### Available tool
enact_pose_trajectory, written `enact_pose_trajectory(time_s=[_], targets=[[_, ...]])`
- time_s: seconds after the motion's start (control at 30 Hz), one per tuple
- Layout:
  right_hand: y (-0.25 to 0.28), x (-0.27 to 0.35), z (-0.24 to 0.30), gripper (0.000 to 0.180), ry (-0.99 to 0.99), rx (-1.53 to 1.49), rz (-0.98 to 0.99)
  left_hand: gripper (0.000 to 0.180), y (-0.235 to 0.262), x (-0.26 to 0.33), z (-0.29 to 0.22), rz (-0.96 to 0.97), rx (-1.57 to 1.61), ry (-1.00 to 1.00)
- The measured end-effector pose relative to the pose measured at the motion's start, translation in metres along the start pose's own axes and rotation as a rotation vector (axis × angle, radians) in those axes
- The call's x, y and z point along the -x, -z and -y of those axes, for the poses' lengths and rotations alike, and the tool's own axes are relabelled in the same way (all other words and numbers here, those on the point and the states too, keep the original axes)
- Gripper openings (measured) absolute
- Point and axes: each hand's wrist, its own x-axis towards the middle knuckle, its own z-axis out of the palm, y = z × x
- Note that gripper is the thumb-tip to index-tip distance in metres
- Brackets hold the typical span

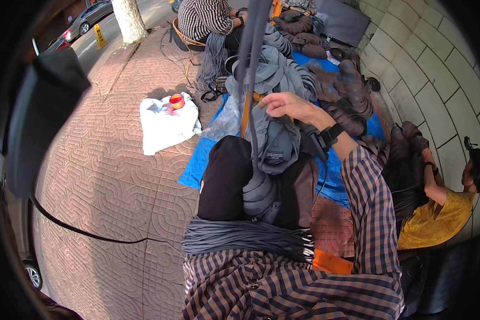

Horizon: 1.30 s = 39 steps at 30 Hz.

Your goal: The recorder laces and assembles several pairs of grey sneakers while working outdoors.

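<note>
My right hand [290,108], a black band at its wrist, is closed in a pinch above my knees. What its fingertips grip is too small to make out. Just below lies a grey piece that looks like a shoe upper [279,144], with a dark label inside. It tops a nested grey stack [260,194] between my thighs. Left of the fingertips, blurred grey laces [250,58] run up past the picture's top edge. A thick bundle of grey laces [240,238] lies across my lap. My left hand does not show.
A blue sheet [194,166] bears more grey and brown stacks [352,90]. A white bag with a red-orange roll [176,101] lies on the paving. One person [208,21] sits ahead, another in yellow [437,221] at right by the tiled wall [426,69]. A blurred dark object [42,122] hangs at left.
</note>
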Motion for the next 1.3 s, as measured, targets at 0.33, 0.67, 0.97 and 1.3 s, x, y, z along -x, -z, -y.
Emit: enact_pose_trajectory(time_s=[0.33, 0.67, 0.97, 1.3], targets=[[-0.013, -0.024, -0.031, 0.034, -0.048, 0.321, -0.290, 0.020, 0.005, 0.034, 0.032, -0.034, 0.033, 0.156], [-0.066, 0.101, -0.004, 0.020, 0.663, 0.836, -0.633, 0.019, 0.002, 0.046, 0.040, -0.083, 0.016, 0.324], [-0.085, 0.103, -0.048, 0.028, 0.535, 1.021, -0.516, 0.019, -0.001, 0.022, 0.042, -0.084, -0.029, 0.467], [-0.023, 0.074, 0.019, 0.033, 0.202, 0.386, -0.179, 0.019, 0.010, -0.004, 0.098, -0.094, -0.013, 0.626]])
